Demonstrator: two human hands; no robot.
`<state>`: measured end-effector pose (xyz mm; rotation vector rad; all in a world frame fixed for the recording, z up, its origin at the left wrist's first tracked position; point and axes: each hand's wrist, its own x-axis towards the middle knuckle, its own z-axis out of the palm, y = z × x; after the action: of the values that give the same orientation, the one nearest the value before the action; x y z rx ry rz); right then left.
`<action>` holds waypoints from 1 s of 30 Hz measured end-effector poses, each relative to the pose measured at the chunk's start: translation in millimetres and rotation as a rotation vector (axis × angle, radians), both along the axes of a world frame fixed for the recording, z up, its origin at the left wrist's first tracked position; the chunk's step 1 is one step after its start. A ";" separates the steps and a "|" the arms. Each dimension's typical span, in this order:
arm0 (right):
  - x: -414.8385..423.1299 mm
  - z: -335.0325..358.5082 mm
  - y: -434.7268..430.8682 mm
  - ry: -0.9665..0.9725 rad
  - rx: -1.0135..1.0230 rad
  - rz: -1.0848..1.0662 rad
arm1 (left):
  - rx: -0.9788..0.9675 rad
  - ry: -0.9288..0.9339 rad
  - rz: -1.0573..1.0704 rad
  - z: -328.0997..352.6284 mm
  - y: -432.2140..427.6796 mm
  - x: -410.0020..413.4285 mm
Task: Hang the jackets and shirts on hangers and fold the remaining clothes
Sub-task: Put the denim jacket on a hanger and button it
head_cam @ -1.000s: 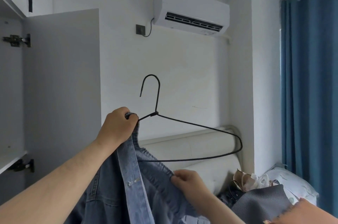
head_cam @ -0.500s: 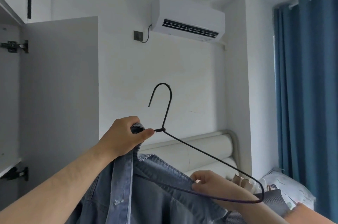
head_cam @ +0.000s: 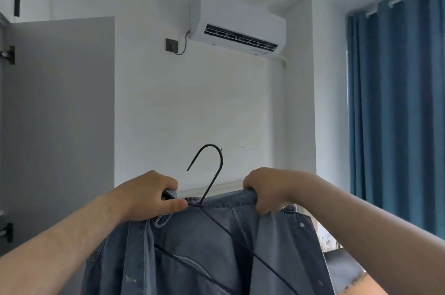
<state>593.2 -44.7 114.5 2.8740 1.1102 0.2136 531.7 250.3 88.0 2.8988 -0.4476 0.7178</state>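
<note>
Left of the black wire hanger (head_cam: 212, 184), the left hand (head_cam: 149, 194) curls round the denim jacket (head_cam: 204, 246) collar, thumb at the hanger's neck. The jacket hangs below the hanger's hook. Right of the hanger, the right hand (head_cam: 267, 188) grips the collar.

The single head-worn camera sat close behind the denim jacket (head_cam: 204, 246), looking forward and slightly upward at the white wall (head_cam: 197, 106), air conditioner (head_cam: 237, 29) high, blue curtain (head_cam: 397, 102) at right.
</note>
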 end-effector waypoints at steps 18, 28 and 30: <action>-10.6 13.4 -43.2 0.179 -0.175 -0.098 | 0.139 -0.133 0.040 22.6 -20.3 14.1; 5.2 -13.4 -68.5 0.319 0.442 -0.061 | -0.043 -0.367 0.017 33.5 -3.1 16.2; 5.5 -6.1 -73.1 0.317 0.433 -0.079 | -0.036 -0.378 0.017 34.7 -3.9 18.0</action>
<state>598.8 -117.7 108.4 3.4247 1.1056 -0.0118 549.7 246.4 122.7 2.7356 -0.4399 1.2695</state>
